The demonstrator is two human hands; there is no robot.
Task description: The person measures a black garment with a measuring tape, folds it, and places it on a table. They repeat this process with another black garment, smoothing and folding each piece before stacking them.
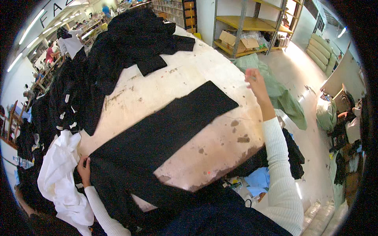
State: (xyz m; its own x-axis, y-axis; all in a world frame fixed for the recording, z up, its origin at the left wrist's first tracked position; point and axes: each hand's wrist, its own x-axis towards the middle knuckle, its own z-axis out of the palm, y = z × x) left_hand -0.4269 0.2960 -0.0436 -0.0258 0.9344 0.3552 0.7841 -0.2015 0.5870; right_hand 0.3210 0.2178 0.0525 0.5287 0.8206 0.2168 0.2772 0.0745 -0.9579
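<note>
Black trousers (165,129), or a similar black garment, lie across a worn pale tabletop (212,147), one leg stretching to the upper right. At the garment's upper left corner, my left hand (84,169) pinches its edge between thumb and fingers. My right hand (254,82) is raised beyond the table's right edge, fingers curled; whether it holds anything is too small to tell. A crumpled white cloth (63,177) lies just left of my left hand. Beyond the garment, a big heap of black garments (118,44) covers the table's far left, some with white tags.
Metal shelving (248,22) with open cardboard boxes stands beyond the table. Green sheeting (274,88) drapes by the right edge to the floor. Black and blue cloths (257,180) sit under my right arm. Sacks (326,115) are at far right. Several people work at far left.
</note>
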